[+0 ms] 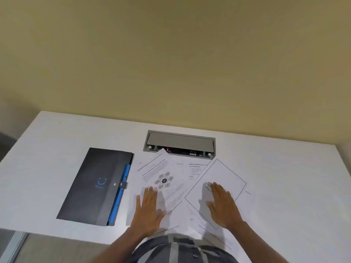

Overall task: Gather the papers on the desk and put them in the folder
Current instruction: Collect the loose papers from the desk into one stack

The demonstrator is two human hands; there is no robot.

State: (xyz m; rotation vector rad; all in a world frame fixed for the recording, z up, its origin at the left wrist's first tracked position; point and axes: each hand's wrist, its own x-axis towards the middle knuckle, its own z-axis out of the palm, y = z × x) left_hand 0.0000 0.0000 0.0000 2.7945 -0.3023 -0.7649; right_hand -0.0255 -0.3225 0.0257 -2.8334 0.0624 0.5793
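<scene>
Papers (171, 186) overlap, print blurred | folder (96, 185) shut (left) | hands flat, fingers spread: left (149, 209), right (223, 205)

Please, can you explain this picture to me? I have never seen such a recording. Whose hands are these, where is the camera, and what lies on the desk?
There is no machine here. A person wears one camera on the head, looking forward and down, so you see their own two bare hands. The left hand lies flat on a printed sheet with a round diagram. The right hand lies flat on a sheet with a drawn frame. Several papers overlap loosely on the white desk. Left of them lies a closed dark folder with blue edges. Behind is a grey cable box set into the desk. Nothing is held yet.
</scene>
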